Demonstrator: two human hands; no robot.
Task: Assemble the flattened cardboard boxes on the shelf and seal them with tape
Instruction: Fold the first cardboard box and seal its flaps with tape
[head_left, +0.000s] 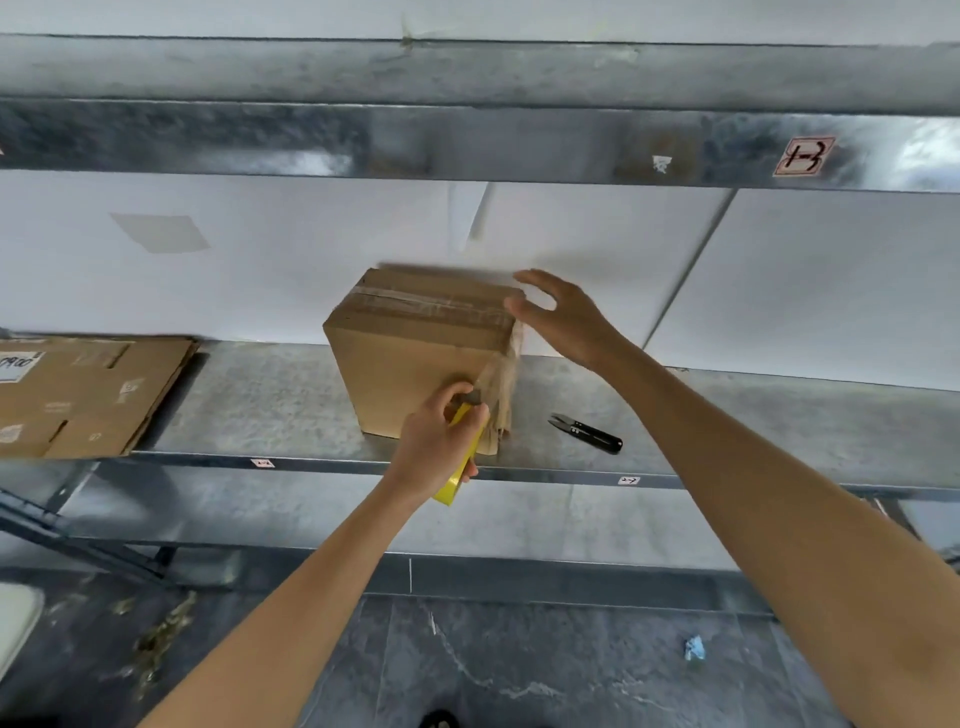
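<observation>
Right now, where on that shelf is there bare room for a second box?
Two bare patches of shelf: one between the flattened cardboard and the taped box, a wider one right of the black snips. Crowded at the box's right front corner, where the yellow tape roll sits close to the snips.

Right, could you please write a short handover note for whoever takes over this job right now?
Left hand grips the yellow tape roll at the lower right corner of the cardboard box. Right hand is open, at the box's top right edge.
Box stands assembled on the shelf; black snips lie to its right, flattened cardboard at the left end.
Done: clear tape runs across the top and down the right side.
Left: cut the tape, press it flat, then assemble and tape the flattened cardboard.
</observation>
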